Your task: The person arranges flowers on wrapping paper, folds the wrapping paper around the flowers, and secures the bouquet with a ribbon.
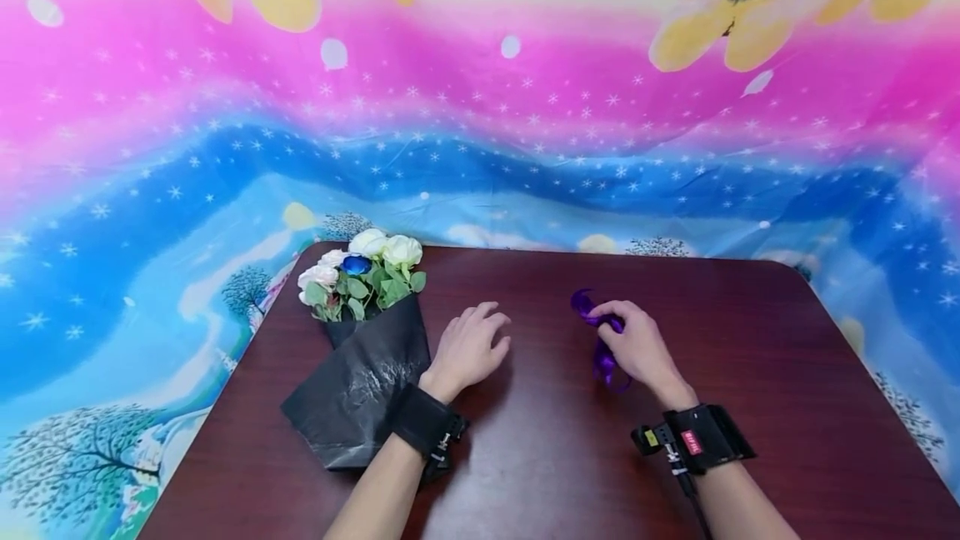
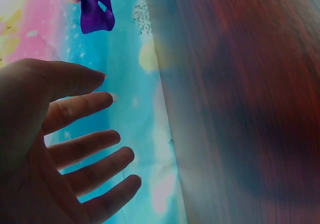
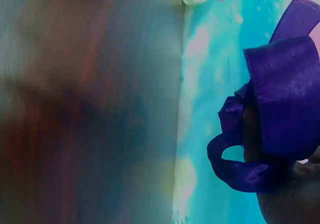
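A purple ribbon [image 1: 606,357], looped and bunched, is pinched in my right hand [image 1: 637,344] above the right half of the table. Its loops fill the right side of the right wrist view, where the ribbon [image 3: 290,94] covers most of the fingers. My left hand [image 1: 465,348] hovers with fingers spread, holding nothing; the left wrist view shows the same hand [image 2: 75,134] with all fingers apart. Just left of it lies a bouquet of white, pale pink and blue flowers [image 1: 367,265] with green leaves, in black wrapping paper [image 1: 367,382].
The dark red-brown table [image 1: 540,473] has rounded far corners. Behind it hangs a colourful printed cloth [image 1: 480,123] with snowflakes and trees. A black strap with a small camera sits on each wrist.
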The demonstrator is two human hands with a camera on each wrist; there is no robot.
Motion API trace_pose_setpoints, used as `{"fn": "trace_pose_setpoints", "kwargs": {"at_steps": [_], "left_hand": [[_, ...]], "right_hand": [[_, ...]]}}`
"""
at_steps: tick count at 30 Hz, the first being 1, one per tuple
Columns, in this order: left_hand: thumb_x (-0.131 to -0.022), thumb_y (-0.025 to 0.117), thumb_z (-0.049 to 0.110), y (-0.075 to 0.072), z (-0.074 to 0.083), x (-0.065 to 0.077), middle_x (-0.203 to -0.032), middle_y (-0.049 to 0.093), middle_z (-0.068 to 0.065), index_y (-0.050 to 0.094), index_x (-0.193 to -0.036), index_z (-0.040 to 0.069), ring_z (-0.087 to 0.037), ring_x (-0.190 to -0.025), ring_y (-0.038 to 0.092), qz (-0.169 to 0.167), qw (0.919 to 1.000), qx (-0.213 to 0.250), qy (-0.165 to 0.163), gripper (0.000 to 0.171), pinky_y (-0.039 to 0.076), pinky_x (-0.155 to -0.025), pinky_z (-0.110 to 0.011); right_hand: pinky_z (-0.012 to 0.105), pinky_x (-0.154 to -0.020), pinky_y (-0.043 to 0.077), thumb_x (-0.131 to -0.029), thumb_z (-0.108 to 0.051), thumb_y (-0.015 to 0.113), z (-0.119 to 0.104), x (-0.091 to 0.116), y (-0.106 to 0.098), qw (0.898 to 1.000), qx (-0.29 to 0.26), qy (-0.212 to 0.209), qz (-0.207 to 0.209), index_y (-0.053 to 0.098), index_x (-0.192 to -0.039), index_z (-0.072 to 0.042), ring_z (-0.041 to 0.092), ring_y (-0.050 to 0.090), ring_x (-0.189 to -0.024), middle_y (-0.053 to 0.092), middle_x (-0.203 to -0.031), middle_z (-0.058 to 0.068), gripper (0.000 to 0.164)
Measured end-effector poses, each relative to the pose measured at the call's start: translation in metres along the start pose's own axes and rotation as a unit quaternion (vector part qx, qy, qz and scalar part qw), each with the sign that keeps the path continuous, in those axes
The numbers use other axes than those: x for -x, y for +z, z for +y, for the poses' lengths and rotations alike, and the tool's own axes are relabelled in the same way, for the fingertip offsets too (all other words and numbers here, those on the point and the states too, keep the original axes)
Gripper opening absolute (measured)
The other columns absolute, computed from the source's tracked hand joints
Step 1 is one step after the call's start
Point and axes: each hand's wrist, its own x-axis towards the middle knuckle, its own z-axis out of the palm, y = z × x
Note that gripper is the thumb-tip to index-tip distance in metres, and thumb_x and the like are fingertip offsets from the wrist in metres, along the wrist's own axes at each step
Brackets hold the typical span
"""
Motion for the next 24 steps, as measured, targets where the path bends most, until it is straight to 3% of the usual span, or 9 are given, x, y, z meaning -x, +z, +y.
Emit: {"fn": "trace_pose_setpoints", "kwargs": {"at_steps": [3,6,9,13,19,24], "left_hand": [[-0.090,0.064,0.025,-0.001,-0.005,0.004,-0.131,0.055,-0.011,0.069,-0.115,0.014,-0.029,-0.114,0.054,-0.004,1.0000,0.004,-0.003,0.027,0.047,-0.086,-0.047],[-0.090,0.064,0.024,-0.001,-0.010,0.008,-0.131,0.055,-0.011,0.068,-0.116,0.013,-0.029,-0.115,0.053,-0.009,0.9999,0.002,-0.010,0.028,0.046,-0.086,-0.047],[-0.090,0.064,0.024,-0.001,-0.015,0.014,-0.130,0.055,-0.010,0.069,-0.115,0.013,-0.030,-0.113,0.054,-0.007,0.9998,-0.004,-0.017,0.028,0.046,-0.086,-0.047],[-0.089,0.066,0.022,0.001,-0.016,0.020,-0.128,0.057,-0.010,0.069,-0.113,0.013,-0.030,-0.111,0.055,0.000,0.9998,-0.010,-0.018,0.026,0.047,-0.084,-0.047],[-0.088,0.066,0.023,0.007,-0.015,0.028,-0.127,0.057,-0.010,0.069,-0.112,0.014,-0.030,-0.111,0.056,-0.004,0.9998,-0.014,-0.014,0.025,0.047,-0.084,-0.047],[-0.088,0.065,0.025,0.012,-0.015,0.033,-0.125,0.059,-0.010,0.070,-0.110,0.014,-0.030,-0.109,0.057,-0.003,0.9997,-0.024,-0.008,0.025,0.048,-0.083,-0.046]], "right_hand": [[0.034,-0.062,0.042,-0.089,-0.004,0.056,-0.005,0.001,0.014,1.000,-0.009,0.003,-0.020,0.067,-0.105,-0.011,0.023,0.051,-0.071,0.055,-0.118,0.014,0.021],[0.030,-0.045,0.036,-0.091,-0.003,0.056,-0.007,0.004,0.027,0.999,-0.022,0.009,-0.043,0.066,-0.105,-0.012,0.015,0.038,-0.050,0.053,-0.116,0.013,0.020],[0.028,-0.041,0.034,-0.091,-0.003,0.056,-0.008,0.006,0.042,0.998,-0.028,0.008,-0.064,0.066,-0.105,-0.012,0.011,0.032,-0.045,0.053,-0.118,0.013,0.020],[0.030,-0.050,0.036,-0.089,-0.001,0.057,-0.008,0.010,0.059,0.997,-0.014,-0.005,-0.073,0.067,-0.101,-0.012,0.014,0.034,-0.050,0.055,-0.117,0.012,0.019],[0.037,-0.078,0.043,-0.085,0.003,0.061,-0.003,0.013,0.078,0.997,0.010,-0.037,-0.066,0.068,-0.095,-0.013,0.020,0.052,-0.087,0.059,-0.107,0.008,0.021],[0.040,-0.084,0.045,-0.084,0.000,0.066,-0.001,0.017,0.087,0.992,0.019,-0.067,-0.106,0.067,-0.104,-0.013,0.022,0.056,-0.099,0.060,-0.109,0.008,0.023]]}}
